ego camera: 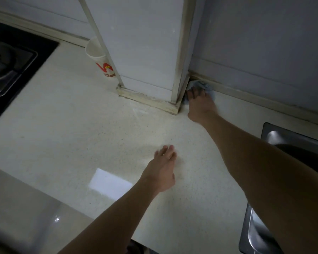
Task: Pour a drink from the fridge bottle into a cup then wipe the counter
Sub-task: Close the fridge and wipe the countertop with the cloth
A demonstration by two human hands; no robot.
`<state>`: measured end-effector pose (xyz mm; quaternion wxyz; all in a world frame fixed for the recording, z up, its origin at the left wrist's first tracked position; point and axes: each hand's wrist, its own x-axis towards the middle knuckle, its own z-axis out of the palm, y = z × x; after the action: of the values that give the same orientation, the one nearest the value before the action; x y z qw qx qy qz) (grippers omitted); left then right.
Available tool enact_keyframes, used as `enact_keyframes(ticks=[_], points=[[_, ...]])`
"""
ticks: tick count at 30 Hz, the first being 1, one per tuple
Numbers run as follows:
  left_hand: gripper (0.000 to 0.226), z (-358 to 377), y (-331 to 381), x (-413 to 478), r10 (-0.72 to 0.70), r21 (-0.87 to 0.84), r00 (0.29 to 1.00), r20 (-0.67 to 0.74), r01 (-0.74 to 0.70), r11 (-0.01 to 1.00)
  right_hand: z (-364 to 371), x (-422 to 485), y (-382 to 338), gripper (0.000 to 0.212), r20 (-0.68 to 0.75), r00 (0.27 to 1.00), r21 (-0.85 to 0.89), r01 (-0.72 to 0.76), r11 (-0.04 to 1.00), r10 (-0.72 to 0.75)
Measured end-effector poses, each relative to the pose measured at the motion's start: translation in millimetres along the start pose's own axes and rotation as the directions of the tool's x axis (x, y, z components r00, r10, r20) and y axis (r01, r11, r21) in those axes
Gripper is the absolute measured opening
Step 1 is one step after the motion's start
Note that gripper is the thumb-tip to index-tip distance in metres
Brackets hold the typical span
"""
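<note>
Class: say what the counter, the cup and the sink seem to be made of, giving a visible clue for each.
Counter: likely polished stone or composite; pale, speckled, reflecting a bright patch.
Cup: probably paper; matte white with red print.
Sink: looks like stainless steel; grey with bright glints.

cup (99,57): part behind pipe (99,33) | cloth (203,84): mostly under right hand (200,105)

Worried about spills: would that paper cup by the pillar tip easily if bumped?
Probably: the paper cup is tall, narrow at the base and looks light. Whether it holds drink is not visible; if so, it would stand steadier.
</note>
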<state>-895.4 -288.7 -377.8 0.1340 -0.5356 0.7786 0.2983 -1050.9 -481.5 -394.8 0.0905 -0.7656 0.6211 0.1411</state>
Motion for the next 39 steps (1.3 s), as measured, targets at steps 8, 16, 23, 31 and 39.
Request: enact_keyframes(ticks=[8,16,23,31,39], points=[[0.068,-14.1,1.3,-1.0,0.001,-0.018,0.999,0.034,-0.001,1.000,20.8,-50.3,66.6,0.078,0.016,0.980,0.051,-0.198,0.979,0.198],[0.074,-7.1,-2.6,-2.9,0.034,-0.035,0.999,0.016,-0.033,0.999,35.8,-112.9,139.2,0.081,0.118,0.887,0.117,-0.459,0.881,0.446],[0.077,-7.2,-5.0,-0.3,0.043,-0.030,0.998,0.051,-0.042,0.999,36.8,-114.2,109.9,0.077,0.101,0.851,0.210,-0.525,0.825,0.515],[0.077,-8.5,-7.5,2.8,0.031,0.001,0.995,0.092,-0.032,1.000,30.4,-101.8,-39.4,0.084,0.017,0.998,0.248,-0.069,0.966,0.067],[0.073,-3.8,-13.4,-2.5,0.098,0.008,0.994,0.051,-0.098,0.995,61.7,-188.9,68.3,0.079,-0.083,0.923,0.368,-0.321,0.872,0.375]])
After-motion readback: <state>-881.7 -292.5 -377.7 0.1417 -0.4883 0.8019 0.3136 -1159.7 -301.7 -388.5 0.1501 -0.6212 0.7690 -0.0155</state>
